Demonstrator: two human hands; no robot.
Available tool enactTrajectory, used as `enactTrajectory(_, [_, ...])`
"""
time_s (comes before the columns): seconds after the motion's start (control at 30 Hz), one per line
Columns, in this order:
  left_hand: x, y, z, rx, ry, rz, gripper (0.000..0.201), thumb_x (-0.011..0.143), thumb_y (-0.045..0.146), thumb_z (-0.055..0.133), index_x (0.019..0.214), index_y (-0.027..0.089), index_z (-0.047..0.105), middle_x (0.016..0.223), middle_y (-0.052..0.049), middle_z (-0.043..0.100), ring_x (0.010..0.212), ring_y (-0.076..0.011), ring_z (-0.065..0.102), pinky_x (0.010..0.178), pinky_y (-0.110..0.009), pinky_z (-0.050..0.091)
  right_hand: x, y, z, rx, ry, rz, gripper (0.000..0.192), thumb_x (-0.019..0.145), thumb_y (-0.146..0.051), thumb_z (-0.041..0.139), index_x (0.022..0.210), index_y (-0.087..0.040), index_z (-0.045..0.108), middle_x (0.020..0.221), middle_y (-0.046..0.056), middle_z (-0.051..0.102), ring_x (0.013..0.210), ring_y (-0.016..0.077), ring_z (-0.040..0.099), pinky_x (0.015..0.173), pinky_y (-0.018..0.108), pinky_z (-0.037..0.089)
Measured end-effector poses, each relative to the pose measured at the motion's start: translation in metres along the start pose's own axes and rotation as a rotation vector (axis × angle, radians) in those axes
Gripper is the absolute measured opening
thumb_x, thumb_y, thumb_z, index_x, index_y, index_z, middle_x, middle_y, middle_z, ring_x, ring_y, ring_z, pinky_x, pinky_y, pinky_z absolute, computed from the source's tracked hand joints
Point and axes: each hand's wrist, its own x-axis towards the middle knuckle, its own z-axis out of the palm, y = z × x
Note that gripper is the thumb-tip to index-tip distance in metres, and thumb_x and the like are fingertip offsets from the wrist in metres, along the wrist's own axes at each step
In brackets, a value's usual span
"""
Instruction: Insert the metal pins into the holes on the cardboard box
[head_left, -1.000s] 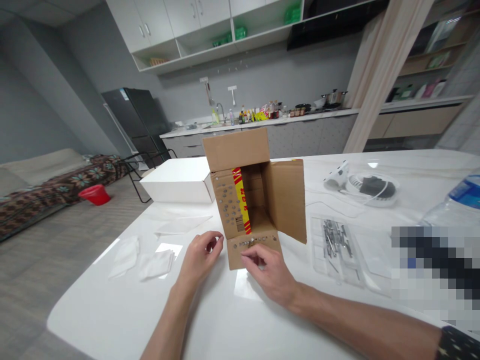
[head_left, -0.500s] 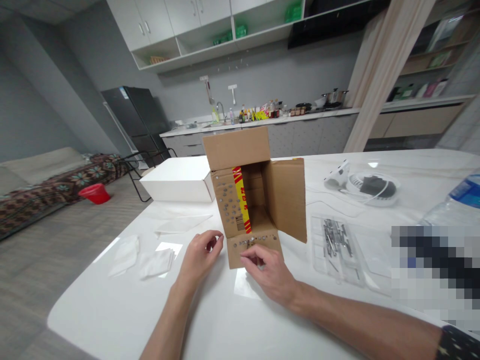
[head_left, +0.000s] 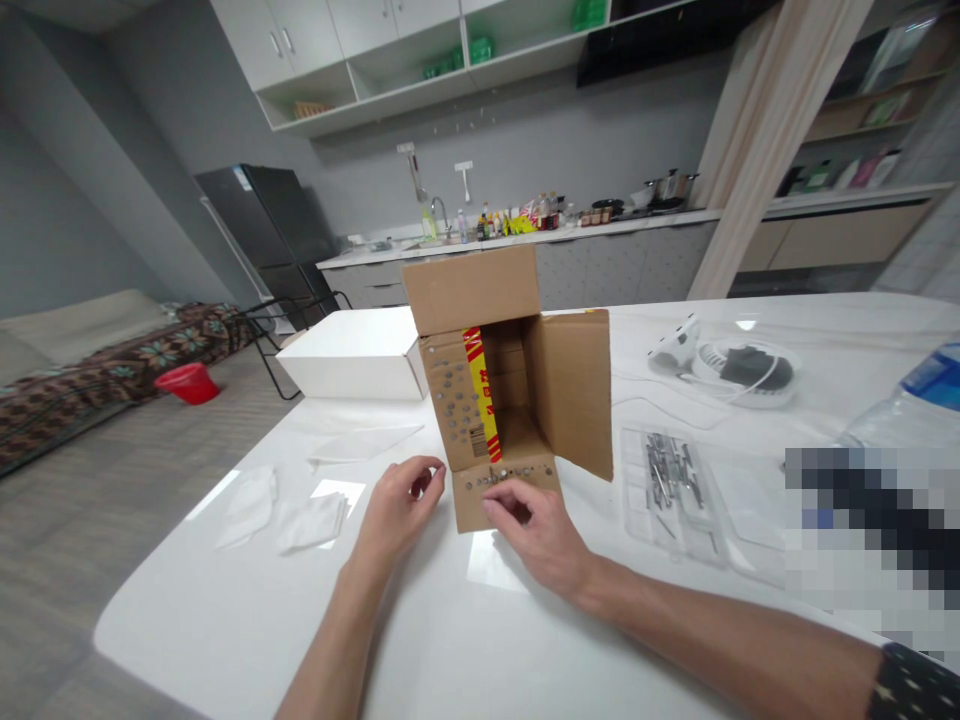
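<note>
Cardboard box (head_left: 510,380) lies on its side on the white tabletop (head_left: 225,600) with its open mouth turned toward me, flaps splayed, so its bottom flap (head_left: 506,490) rests flat in front of my hands and its row of small metal studs is easy to reach. My right hand (head_left: 544,535) sits on the near edge of that flap, fingers curled and pressed together at the studs; whether they pinch anything I cannot tell. My left hand (head_left: 397,510) hovers just beside the box's left corner, loosely curled, thumb meeting fingertips. A clear plastic tray of metal pieces (head_left: 667,475) lies near on the right, and folded white cloths (head_left: 311,522) lie on the left.
</note>
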Motion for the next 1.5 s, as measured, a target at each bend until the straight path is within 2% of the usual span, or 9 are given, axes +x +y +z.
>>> enactTrajectory(0.1, [0.0,0.0,0.0,0.0,0.001,-0.001,0.018,0.089,0.032,0.051,0.085,0.02,0.064,0.072,0.0,0.067,0.06,-0.0128,0.056,0.061,-0.026,0.044,0.0,-0.001,0.0,-0.003,0.009,-0.023,0.016,0.088,-0.028,0.057,0.089,-0.019,0.07,0.072,0.0,0.068,0.064,0.0125,0.06,0.061,0.023,0.047])
enactTrajectory(0.27, [0.0,-0.001,0.0,0.002,0.018,0.002,0.017,0.088,0.031,0.052,0.085,0.02,0.065,0.07,0.0,0.067,0.06,-0.0128,0.056,0.06,-0.026,0.044,-0.005,-0.002,0.001,-0.042,-0.034,-0.16,0.018,0.086,-0.021,0.055,0.093,-0.02,0.071,0.076,0.001,0.07,0.066,0.0132,0.062,0.064,0.024,0.05])
enactTrajectory(0.37, [0.001,-0.001,0.0,0.01,0.023,0.006,0.017,0.088,0.031,0.052,0.085,0.02,0.065,0.07,0.0,0.067,0.06,-0.0129,0.056,0.059,-0.026,0.044,-0.007,-0.001,0.002,-0.054,-0.058,-0.169,0.021,0.083,-0.017,0.054,0.095,-0.02,0.071,0.078,0.0,0.071,0.067,0.013,0.064,0.065,0.023,0.051])
enactTrajectory(0.63, [0.0,-0.001,0.0,0.012,0.02,0.004,0.016,0.087,0.029,0.052,0.085,0.02,0.065,0.071,0.0,0.068,0.059,-0.0125,0.056,0.06,-0.026,0.044,-0.007,0.002,0.002,-0.05,-0.018,-0.234,0.021,0.083,-0.015,0.056,0.095,-0.02,0.072,0.08,0.0,0.073,0.071,0.0133,0.067,0.069,0.024,0.054])
enactTrajectory(0.73, [0.0,0.0,0.0,0.0,0.016,-0.008,0.016,0.087,0.03,0.053,0.085,0.02,0.065,0.071,0.0,0.067,0.059,-0.0127,0.055,0.059,-0.025,0.044,-0.007,0.001,0.002,-0.007,-0.016,-0.216,0.023,0.086,-0.017,0.055,0.102,-0.021,0.072,0.093,0.002,0.075,0.084,0.0156,0.07,0.076,0.026,0.057])
enactTrajectory(0.87, [0.0,0.0,0.0,-0.005,0.015,-0.016,0.017,0.087,0.03,0.052,0.085,0.02,0.065,0.07,0.0,0.067,0.06,-0.0128,0.055,0.059,-0.025,0.044,-0.007,0.005,0.003,0.063,-0.006,-0.155,0.023,0.09,-0.023,0.055,0.105,-0.022,0.072,0.101,0.004,0.075,0.093,0.018,0.07,0.076,0.028,0.059])
enactTrajectory(1.1, [0.0,-0.001,0.001,0.003,0.015,-0.017,0.017,0.087,0.03,0.052,0.085,0.02,0.065,0.069,0.0,0.066,0.059,-0.0126,0.054,0.058,-0.025,0.044,-0.007,0.009,0.005,0.081,0.007,-0.073,0.017,0.088,-0.028,0.059,0.098,-0.021,0.071,0.087,0.003,0.075,0.079,0.0161,0.071,0.067,0.025,0.058])
enactTrajectory(1.3, [-0.001,0.0,0.001,-0.004,0.004,-0.005,0.017,0.088,0.031,0.052,0.085,0.02,0.065,0.07,0.0,0.066,0.06,-0.013,0.055,0.058,-0.025,0.044,-0.007,0.006,0.005,0.051,-0.008,-0.12,0.016,0.087,-0.026,0.059,0.097,-0.02,0.071,0.082,0.002,0.073,0.074,0.0142,0.069,0.061,0.021,0.054])
enactTrajectory(1.5, [-0.001,0.002,0.005,0.02,-0.003,0.047,0.018,0.09,0.031,0.052,0.087,0.02,0.066,0.069,0.0,0.065,0.061,-0.0132,0.056,0.061,-0.027,0.045,-0.005,0.007,0.004,0.08,-0.025,-0.103,0.016,0.088,-0.025,0.058,0.098,-0.021,0.07,0.082,0.001,0.073,0.076,0.0146,0.069,0.068,0.024,0.055])
